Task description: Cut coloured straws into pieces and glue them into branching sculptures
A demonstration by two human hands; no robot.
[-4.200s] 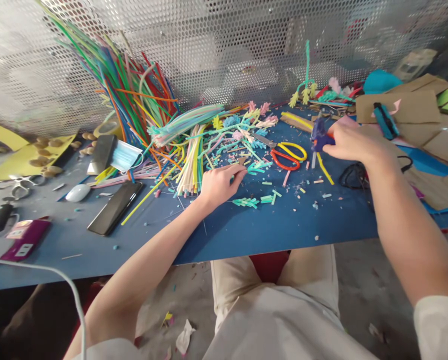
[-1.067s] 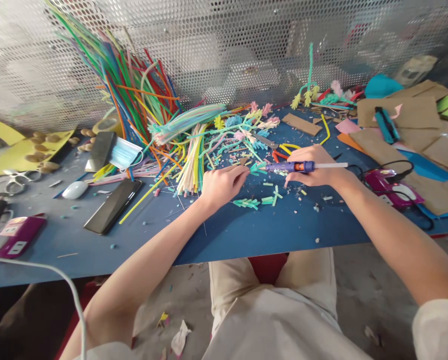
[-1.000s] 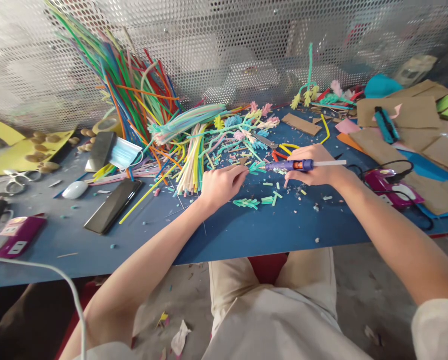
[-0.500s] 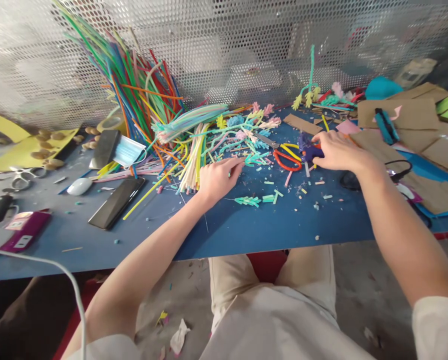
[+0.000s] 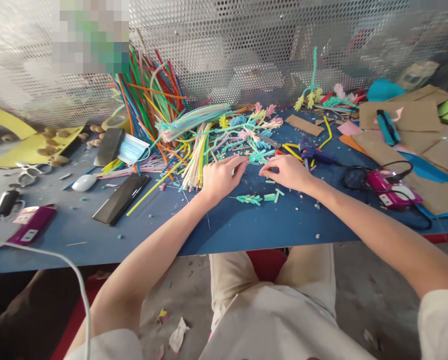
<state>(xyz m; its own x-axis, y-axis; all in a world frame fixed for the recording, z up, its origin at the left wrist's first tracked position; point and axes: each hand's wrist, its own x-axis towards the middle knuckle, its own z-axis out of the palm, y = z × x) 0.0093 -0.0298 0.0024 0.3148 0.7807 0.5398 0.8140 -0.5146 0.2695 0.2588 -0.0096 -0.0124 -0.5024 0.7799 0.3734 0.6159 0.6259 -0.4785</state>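
My left hand [image 5: 221,176] rests on the blue table [image 5: 246,227], its fingertips pinched on a small teal straw piece [image 5: 257,157] at the edge of the straw pile. My right hand [image 5: 288,172] lies just right of it, fingers drawn together, with the tips touching the table beside that piece; whether they grip anything is unclear. A purple glue gun [image 5: 314,153] lies on the table behind my right hand, its black cord running right. Red and yellow scissors [image 5: 284,148] are partly hidden behind my right hand. Cut teal bits [image 5: 248,199] lie in front of both hands.
A tall bundle of coloured straws [image 5: 149,100] leans on the perforated metal panel [image 5: 227,45]. At left lie a black phone [image 5: 121,198], a face mask [image 5: 133,149], a white mouse [image 5: 83,182] and a purple box [image 5: 31,223]. A purple socket box [image 5: 391,185] and cardboard sheets [image 5: 400,114] lie at right.
My right hand held the glue gun at the piece in my left fingers, carried it back and set it down near the scissors, then came back empty beside my left hand.
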